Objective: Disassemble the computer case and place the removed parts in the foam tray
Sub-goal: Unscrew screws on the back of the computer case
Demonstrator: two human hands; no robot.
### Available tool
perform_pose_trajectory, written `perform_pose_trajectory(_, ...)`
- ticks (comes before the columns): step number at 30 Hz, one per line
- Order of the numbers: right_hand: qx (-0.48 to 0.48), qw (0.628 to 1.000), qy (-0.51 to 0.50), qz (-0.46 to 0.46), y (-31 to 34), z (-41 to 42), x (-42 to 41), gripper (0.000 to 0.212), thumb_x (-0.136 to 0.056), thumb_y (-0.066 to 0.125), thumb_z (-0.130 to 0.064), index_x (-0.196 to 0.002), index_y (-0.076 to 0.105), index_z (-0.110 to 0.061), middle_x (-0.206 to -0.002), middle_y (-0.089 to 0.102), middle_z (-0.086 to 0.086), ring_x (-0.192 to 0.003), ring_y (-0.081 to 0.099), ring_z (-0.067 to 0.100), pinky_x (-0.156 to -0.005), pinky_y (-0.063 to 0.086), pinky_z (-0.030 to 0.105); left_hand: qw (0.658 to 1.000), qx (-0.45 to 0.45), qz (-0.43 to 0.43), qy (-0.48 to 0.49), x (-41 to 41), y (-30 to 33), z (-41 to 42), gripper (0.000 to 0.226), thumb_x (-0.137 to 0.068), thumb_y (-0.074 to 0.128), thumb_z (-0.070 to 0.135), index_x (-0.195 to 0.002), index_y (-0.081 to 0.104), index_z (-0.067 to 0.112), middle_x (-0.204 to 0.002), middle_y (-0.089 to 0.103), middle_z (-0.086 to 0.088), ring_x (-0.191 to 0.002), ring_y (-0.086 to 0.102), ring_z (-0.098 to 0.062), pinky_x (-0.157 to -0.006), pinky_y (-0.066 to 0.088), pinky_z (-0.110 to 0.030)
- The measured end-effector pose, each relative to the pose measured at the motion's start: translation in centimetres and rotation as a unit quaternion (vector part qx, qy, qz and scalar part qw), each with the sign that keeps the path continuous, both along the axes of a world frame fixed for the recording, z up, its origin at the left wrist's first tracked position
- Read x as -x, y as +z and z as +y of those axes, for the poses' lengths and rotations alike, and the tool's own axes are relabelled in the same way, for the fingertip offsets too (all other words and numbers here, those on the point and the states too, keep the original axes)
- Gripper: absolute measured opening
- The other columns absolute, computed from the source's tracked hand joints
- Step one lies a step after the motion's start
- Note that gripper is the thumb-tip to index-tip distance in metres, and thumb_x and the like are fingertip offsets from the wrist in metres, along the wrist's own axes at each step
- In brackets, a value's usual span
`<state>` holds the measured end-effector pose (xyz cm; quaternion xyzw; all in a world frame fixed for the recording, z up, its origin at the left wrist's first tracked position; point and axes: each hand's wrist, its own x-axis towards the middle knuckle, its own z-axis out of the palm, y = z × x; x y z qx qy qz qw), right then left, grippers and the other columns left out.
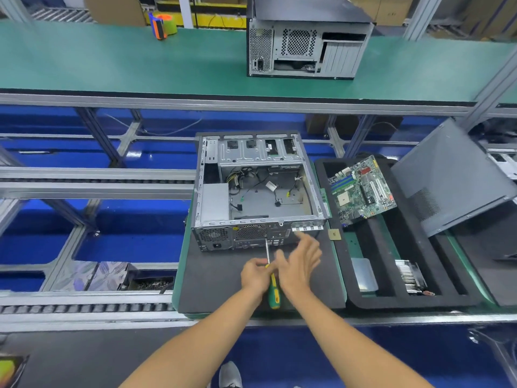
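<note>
An open computer case point(253, 189) lies on a dark mat point(212, 275), its inside showing loose cables and a power supply. My left hand point(256, 275) grips a yellow-green screwdriver point(272, 288) near the top of its handle; the shaft points up at the case's rear panel. My right hand point(299, 264) is beside it with fingers extended, blurred, touching the handle area. To the right, the black foam tray point(419, 301) holds a green motherboard point(362, 190), a heatsink point(411, 277) and a grey plate point(363, 274).
A grey side panel point(450, 177) leans at the tray's right edge. A second computer case point(307, 43) stands on the green upper shelf point(112, 60), with a tape dispenser point(163, 25) at the left. Roller conveyor rails and blue bins fill the left side.
</note>
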<state>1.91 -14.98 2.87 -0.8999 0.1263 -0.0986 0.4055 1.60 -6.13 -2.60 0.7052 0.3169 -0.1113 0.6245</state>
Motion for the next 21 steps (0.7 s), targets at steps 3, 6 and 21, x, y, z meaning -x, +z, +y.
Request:
perform_pose_trajectory(3, 0.140, 0.979, 0.130, -0.069, 3.0, -1.0, -4.7, 0.074, -0.075, 0.077, -0.023, -0.141, 0.045, -0.016, -0.142, 0.039, 0.008, -0.132, 0.030, 0.026, -0.112, 0.022, 0.048, 0.990, 0.129, -0.021, 0.045, 0.6, 0.0, -0.6, 0.022, -0.094, 0.074, 0.015, -0.107, 0.064, 0.000, -0.082, 0.070, -0.012, -0.071, 0.068, -0.022, -0.070, 0.056, -0.037)
perform_pose_trajectory(6, 0.274, 0.905, 0.325, -0.013, 5.0, -1.6, -9.5, 0.078, -0.083, 0.074, -0.027, -0.151, 0.036, -0.024, -0.148, 0.039, 0.002, -0.140, 0.035, 0.024, -0.119, 0.022, 0.041, 0.982, 0.176, -0.033, 0.065, 1.1, 0.2, -0.9, 0.023, -0.097, 0.070, 0.018, -0.108, 0.063, 0.000, -0.082, 0.067, -0.011, -0.069, 0.068, -0.020, -0.067, 0.058, -0.036)
perform_pose_trajectory(21, 0.340, 0.781, 0.501, 0.153, 4.1, -0.8, -15.1, 0.045, -0.093, 0.060, -0.024, -0.136, 0.047, -0.023, -0.116, 0.067, 0.008, -0.108, 0.061, 0.031, -0.075, 0.039, 0.035, 0.997, 0.024, -0.079, -0.011, 1.5, -1.1, -0.5, 0.013, -0.106, 0.051, 0.031, -0.112, 0.050, 0.019, -0.092, 0.054, -0.006, -0.061, 0.049, -0.014, -0.056, 0.044, -0.030)
